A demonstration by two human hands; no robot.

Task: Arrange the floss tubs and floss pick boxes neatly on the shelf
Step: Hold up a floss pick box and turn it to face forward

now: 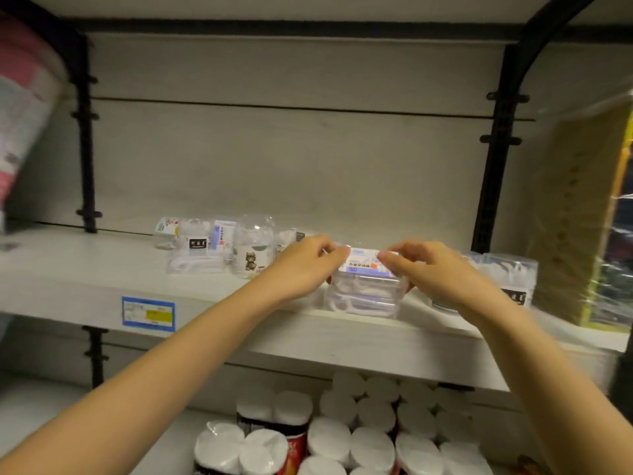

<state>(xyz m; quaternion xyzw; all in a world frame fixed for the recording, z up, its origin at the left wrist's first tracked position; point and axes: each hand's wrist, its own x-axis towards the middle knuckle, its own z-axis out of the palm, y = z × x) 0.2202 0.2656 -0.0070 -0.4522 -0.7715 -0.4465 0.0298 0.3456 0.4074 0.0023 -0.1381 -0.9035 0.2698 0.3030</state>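
Shelf (85,286): pale board, with a blue-and-yellow price tag (148,313) on the front edge, toward the left end.
Top box (366,267): clear floss pick box with a white-and-purple label, lying on a second clear box (361,303) — both just behind the front edge, right of the middle.
Left hand (301,265): fingers curled on the left end of the top box, pinching it.
Right hand (435,272): curled on the right end of the same box; thumb hard to see.
Tub (251,253): clear floss tub with a cat label, upright, left of the hands and farther back.
Other boxes (195,248): loose cluster just left of the tub, near the back wall — not in a line.
Clear packs (510,279): beyond the right wrist, toward the right end, partly hidden.
Paper rolls (359,423): white, packed together on the level below.
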